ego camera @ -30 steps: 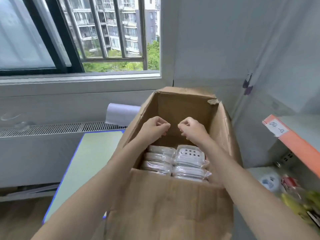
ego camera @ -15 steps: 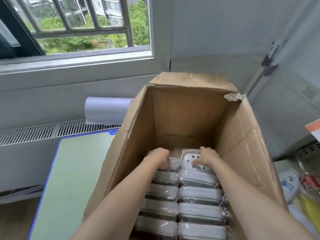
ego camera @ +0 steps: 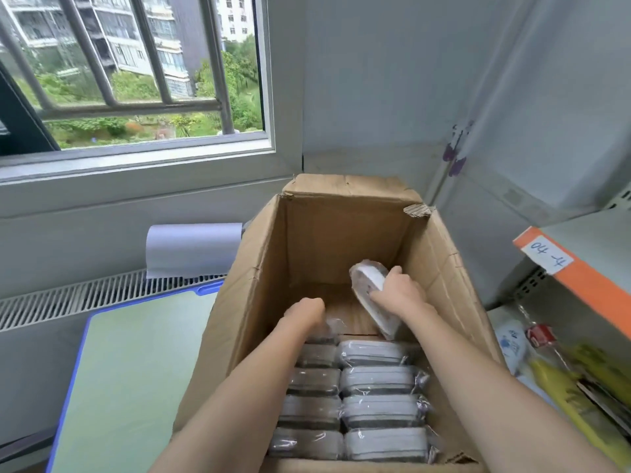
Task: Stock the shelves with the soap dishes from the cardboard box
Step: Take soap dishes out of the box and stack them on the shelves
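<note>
An open cardboard box stands in front of me with two rows of plastic-wrapped white soap dishes stacked on edge inside. My right hand grips one wrapped soap dish, tilted up above the right row near the box's far end. My left hand reaches into the left row, fingers curled down on the farthest dish; its grip is mostly hidden. A shelf with an orange edge strip stands to the right.
The box sits on a green table with a blue rim. A white paper roll lies behind it by the radiator grille. The lower shelf at right holds white and yellow packaged goods. A barred window is at upper left.
My right hand has lifted one wrapped soap dish out of the right row and tilted it upward. The left hand stays low in the left row. The view rose slightly.
</note>
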Demonstrator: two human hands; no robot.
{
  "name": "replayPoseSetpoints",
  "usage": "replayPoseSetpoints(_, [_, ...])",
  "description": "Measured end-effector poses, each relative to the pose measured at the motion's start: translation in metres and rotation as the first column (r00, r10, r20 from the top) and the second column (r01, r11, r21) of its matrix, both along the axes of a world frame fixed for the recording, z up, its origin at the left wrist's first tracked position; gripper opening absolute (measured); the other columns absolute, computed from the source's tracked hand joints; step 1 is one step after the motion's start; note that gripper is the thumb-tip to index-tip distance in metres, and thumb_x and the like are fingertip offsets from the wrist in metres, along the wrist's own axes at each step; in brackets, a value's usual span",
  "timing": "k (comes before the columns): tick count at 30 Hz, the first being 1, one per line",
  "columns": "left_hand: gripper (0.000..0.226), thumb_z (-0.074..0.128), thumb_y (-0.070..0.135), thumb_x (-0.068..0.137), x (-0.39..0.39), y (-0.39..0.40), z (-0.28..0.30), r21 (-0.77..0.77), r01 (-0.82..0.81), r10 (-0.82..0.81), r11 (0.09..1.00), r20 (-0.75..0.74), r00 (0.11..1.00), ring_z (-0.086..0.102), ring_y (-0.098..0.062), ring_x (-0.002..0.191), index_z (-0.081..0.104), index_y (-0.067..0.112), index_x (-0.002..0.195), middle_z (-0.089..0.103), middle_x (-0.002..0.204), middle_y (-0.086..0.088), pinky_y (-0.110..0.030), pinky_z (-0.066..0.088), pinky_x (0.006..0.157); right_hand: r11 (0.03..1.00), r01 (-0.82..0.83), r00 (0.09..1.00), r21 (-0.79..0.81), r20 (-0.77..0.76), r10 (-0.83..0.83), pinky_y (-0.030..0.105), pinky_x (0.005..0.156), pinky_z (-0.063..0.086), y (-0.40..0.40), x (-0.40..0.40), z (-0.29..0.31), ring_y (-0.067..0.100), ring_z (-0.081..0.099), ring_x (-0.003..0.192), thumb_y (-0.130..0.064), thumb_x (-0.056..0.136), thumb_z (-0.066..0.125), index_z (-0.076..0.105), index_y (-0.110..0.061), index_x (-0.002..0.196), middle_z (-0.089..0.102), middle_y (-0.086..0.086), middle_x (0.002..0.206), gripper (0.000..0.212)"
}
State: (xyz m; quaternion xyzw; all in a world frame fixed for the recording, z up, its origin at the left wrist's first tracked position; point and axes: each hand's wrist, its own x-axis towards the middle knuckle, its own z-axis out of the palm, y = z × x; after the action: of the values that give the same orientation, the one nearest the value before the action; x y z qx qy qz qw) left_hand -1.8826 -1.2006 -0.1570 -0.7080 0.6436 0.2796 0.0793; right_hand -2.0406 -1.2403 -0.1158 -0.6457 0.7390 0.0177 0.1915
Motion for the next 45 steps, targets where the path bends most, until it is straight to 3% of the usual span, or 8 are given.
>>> replayPoseSetpoints(7, [0.031,0.040,0.001,0.091,-0.005,0.012,0.015,-0.232,0.136,-0.103,0.963,0.150,0.983,0.057,-0.035,0.112,0.061,0.003,0.114,0.059,0.122,-0.016,-0.037,0.046,0.087,0.994,0.015,1.000,-0.105,0.009,-0.014,0.032,0.075,0.042,0.044,-0.015,0.051,0.030,0.055,0.114,-0.038,0.092,0.054,0.026,-0.005,0.140,0.053,0.014,0.131,0.065])
replayPoseSetpoints(14, [0.013,0.046,0.010,0.088,-0.020,0.007,0.082,-0.436,-0.201,0.020,0.877,-0.385,0.923,0.057,-0.025,0.080,0.058,0.009,0.084,0.062,0.085,-0.007,-0.029,0.040,0.065,0.922,0.231,0.958,-0.310,0.236,-0.161,0.043,0.090,0.049,0.098,-0.036,0.093,0.036,0.052,0.118,-0.043,0.088,0.060,0.029,-0.006,0.138,0.049,0.017,0.134,0.069])
replayPoseSetpoints(19, [0.013,0.047,0.009,0.097,-0.015,0.044,0.124,-0.149,-0.404,-0.007,0.902,-0.943,0.333,0.059,-0.023,0.079,0.056,0.005,0.088,0.060,0.085,-0.010,-0.043,0.056,0.075,0.720,0.501,0.817,-0.481,0.537,-0.210,0.038,0.074,0.049,0.152,-0.057,0.126,0.029,0.057,0.097,-0.038,0.084,0.065,0.038,-0.010,0.120,0.056,0.008,0.114,0.053])
replayPoseSetpoints(24, [0.018,0.041,0.011,0.100,-0.030,0.086,0.139,0.118,-0.245,0.095,0.962,-0.990,-0.103,0.044,-0.019,0.063,0.055,0.001,0.100,0.046,0.074,-0.010,-0.031,0.042,0.061,0.600,0.672,0.620,-0.434,0.773,-0.134,0.034,0.071,0.051,0.204,-0.072,0.143,0.013,0.060,0.084,-0.033,0.081,0.071,0.043,-0.018,0.112,0.055,-0.010,0.090,0.044])
replayPoseSetpoints(32, [0.053,0.053,0.063,0.084,-0.101,0.146,0.150,0.123,-0.097,0.115,0.988,-0.990,-0.081,0.065,-0.013,0.106,0.058,0.027,0.122,0.068,0.117,0.006,-0.037,0.051,0.090,0.703,0.638,0.456,-0.313,0.890,-0.017,0.028,0.093,0.047,0.276,-0.094,0.131,-0.010,0.057,0.103,-0.056,0.076,0.061,0.049,-0.044,0.121,0.059,-0.026,0.113,0.048])
replayPoseSetpoints(35, [0.073,0.078,0.046,0.068,-0.134,0.166,0.143,0.122,-0.009,0.121,0.993,-0.991,-0.059,0.066,-0.024,0.106,0.052,0.021,0.131,0.068,0.120,-0.003,-0.045,0.052,0.092,0.704,0.676,0.340,-0.217,0.940,-0.038,0.036,0.111,0.035,0.315,-0.123,0.130,-0.005,0.047,0.124,-0.064,0.087,0.048,0.055,-0.045,0.126,0.055,-0.022,0.131,0.044])
replayPoseSetpoints(39, [0.059,0.077,0.027,0.071,-0.197,0.222,0.133,0.169,0.211,0.191,0.963,-0.977,-0.092,0.066,-0.036,0.103,0.058,0.012,0.124,0.068,0.113,-0.017,-0.052,0.052,0.090,0.592,0.784,0.262,-0.186,0.964,-0.044,0.025,0.092,0.045,0.389,-0.170,0.129,-0.003,0.058,0.107,-0.040,0.092,0.052,0.067,-0.039,0.106,0.065,-0.024,0.108,0.020])
replayPoseSetpoints(45, [0.081,0.081,0.036,0.060,-0.296,0.343,0.123,0.086,0.453,0.097,0.888,-0.995,-0.001,0.062,-0.036,0.111,0.051,0.009,0.131,0.064,0.122,-0.017,-0.057,0.045,0.100,0.386,0.922,0.079,-0.028,0.990,-0.117,0.032,0.079,0.051,0.542,-0.236,0.105,0.012,0.066,0.098,-0.053,0.063,0.068,0.067,-0.023,0.109,0.073,-0.007,0.103,0.055])
